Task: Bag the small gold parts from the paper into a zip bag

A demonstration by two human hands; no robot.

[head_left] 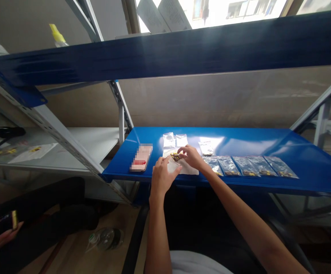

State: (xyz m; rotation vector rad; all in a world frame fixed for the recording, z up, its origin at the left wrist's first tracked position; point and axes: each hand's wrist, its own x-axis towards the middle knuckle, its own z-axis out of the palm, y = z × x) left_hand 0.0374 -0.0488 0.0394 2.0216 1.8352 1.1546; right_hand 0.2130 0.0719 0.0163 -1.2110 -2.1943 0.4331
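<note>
The right hand (191, 158) is pinching a small yellow-and-dark part (176, 156), fingertips together on it, above a white sheet (186, 168). The left hand (163, 177) is hovering just beside, fingers (165, 164) apart. Clear bags (169, 140) are lying beyond the fingertips, and a row of filled bags (247, 166) is lying right of them.

pinched item (176, 156): too small to tell | blurred flat pack (141, 157): unreadable

Both bare arms reach forward, the left forearm (156, 232) rising almost straight up from the bottom of the view, the right forearm (247, 217) slanting in from the lower right. The left hand (162, 178) stands open, its fingers angled up and across toward the right hand (190, 157), which arches over, with its fingertips (181, 151) pinched close together, wrist gently bent.
</note>
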